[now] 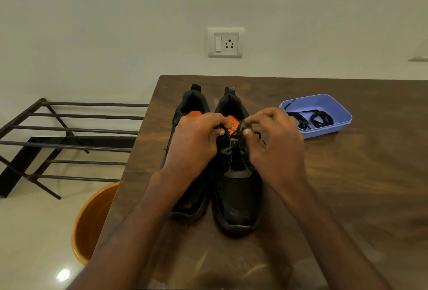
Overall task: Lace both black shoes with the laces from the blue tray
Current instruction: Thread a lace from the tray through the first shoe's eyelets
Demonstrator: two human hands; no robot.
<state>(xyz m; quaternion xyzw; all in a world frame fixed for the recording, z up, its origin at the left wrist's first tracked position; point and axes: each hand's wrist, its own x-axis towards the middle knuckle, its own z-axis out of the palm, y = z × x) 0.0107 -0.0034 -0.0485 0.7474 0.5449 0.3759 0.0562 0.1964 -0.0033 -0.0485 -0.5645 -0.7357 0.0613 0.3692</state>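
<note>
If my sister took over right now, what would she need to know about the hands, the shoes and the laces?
Left hand and right hand: each pinches an end of the lace at the top eyelets of the right shoe.
Left shoe stands beside it on the table; the left hand hides its front, so its lacing cannot be told.
Blue tray, to the right, holds the spare lace.
Done: right shoe mostly laced.
Left: finish it, then see to the left shoe.

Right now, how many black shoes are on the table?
2. The left shoe stands partly behind the left hand; the right shoe stands beside it, under both hands. None seems hidden.
</note>
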